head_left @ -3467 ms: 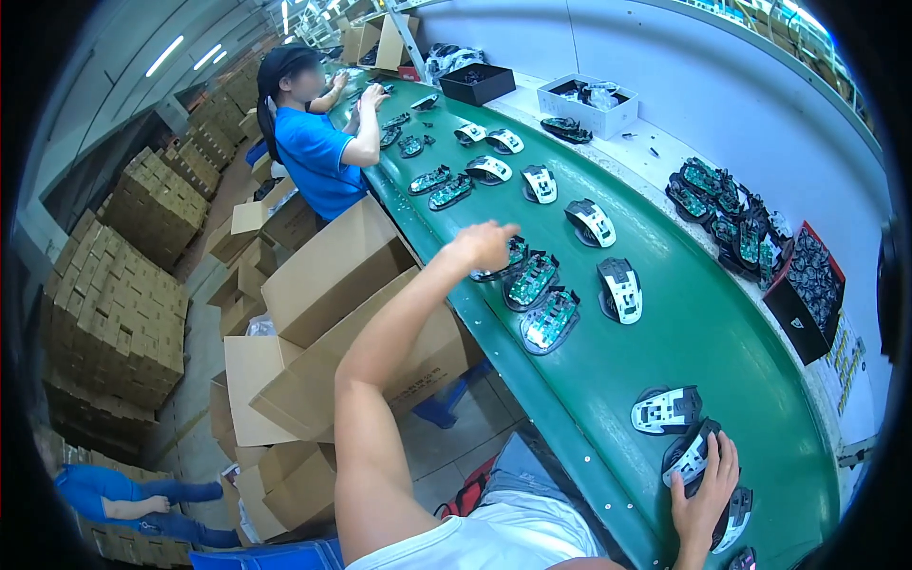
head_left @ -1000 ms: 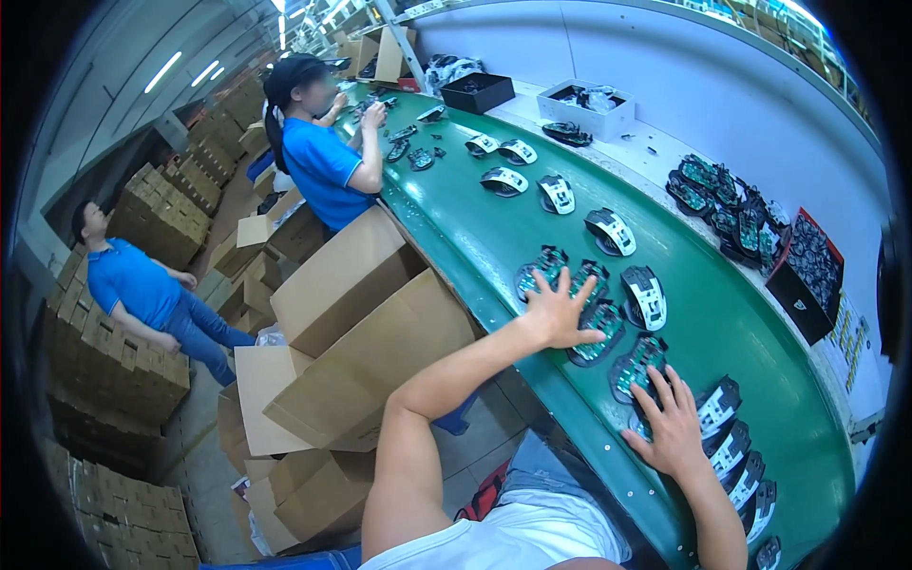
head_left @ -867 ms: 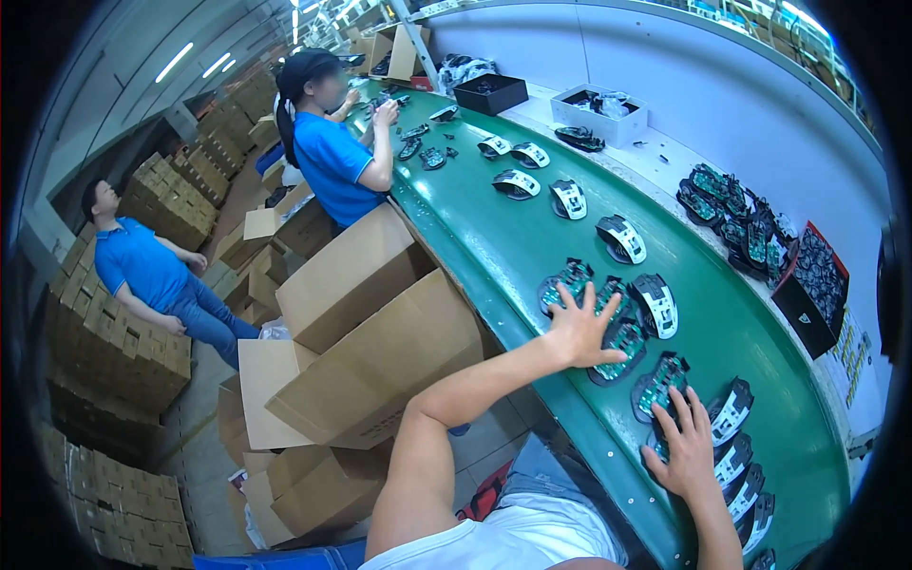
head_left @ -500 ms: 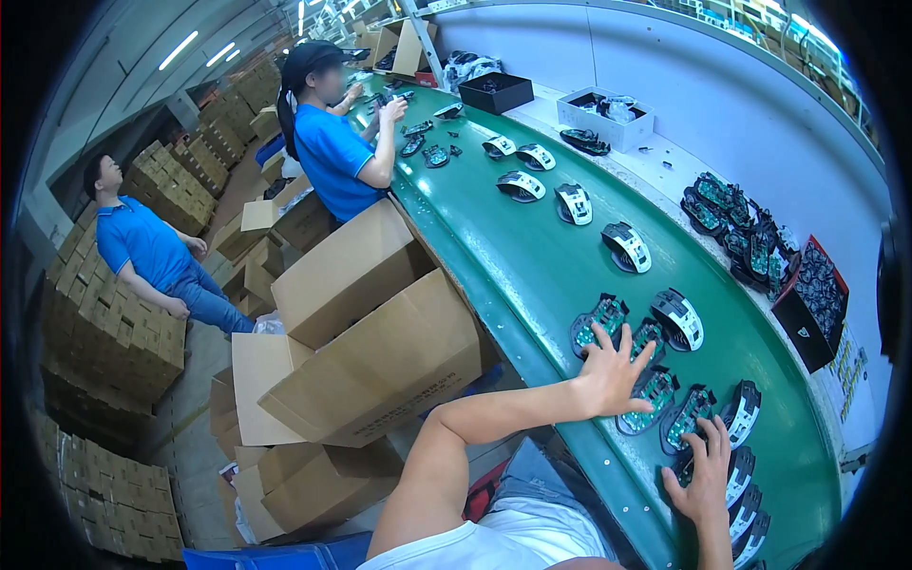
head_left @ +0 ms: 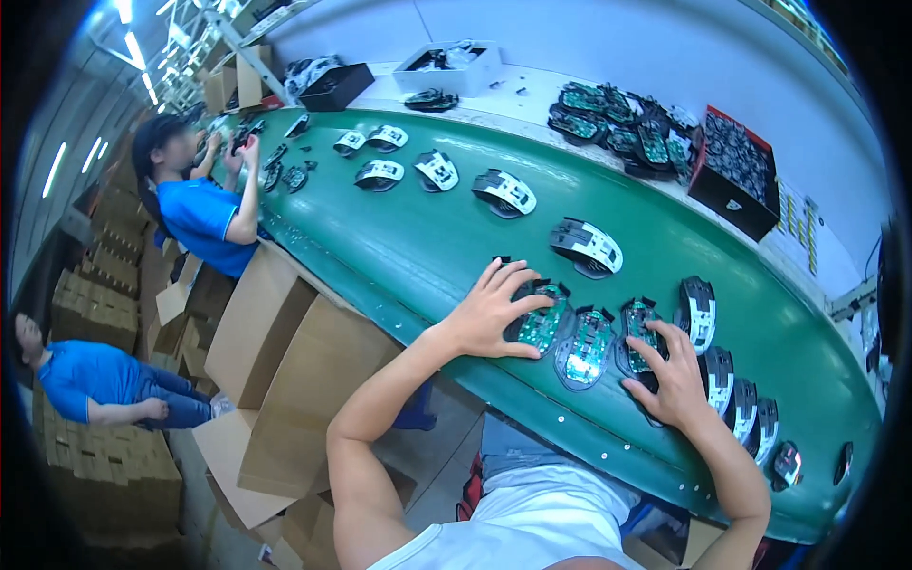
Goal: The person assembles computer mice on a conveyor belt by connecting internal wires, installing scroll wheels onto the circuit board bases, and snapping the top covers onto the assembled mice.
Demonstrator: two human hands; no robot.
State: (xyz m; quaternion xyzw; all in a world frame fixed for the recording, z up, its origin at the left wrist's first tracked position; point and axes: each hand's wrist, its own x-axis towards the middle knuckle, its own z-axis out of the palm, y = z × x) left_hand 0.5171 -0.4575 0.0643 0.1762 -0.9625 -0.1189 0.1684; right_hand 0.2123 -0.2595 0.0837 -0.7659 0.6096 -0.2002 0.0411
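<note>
Several open mouse bases with green circuit boards lie in a row on the green work surface. My left hand rests with fingers spread over the left end of the row, its fingertips on a mouse base and partly covering it. Another mouse base lies uncovered between my hands. At the row's right end, my right hand has its fingers apart, touching a third mouse base. A white-and-black mouse sits just beyond the row; another such mouse stands beyond my right hand.
More white-and-black mice are spread toward the far left. A pile of circuit-board bases and a black box of small dark parts line the back ledge. Cardboard cartons stand at left, near two people in blue shirts.
The view has turned, so the surface and people appear shifted left. My left hand has moved toward the row's left end; the right hand now touches a mouse base nearer the row's middle in view.
</note>
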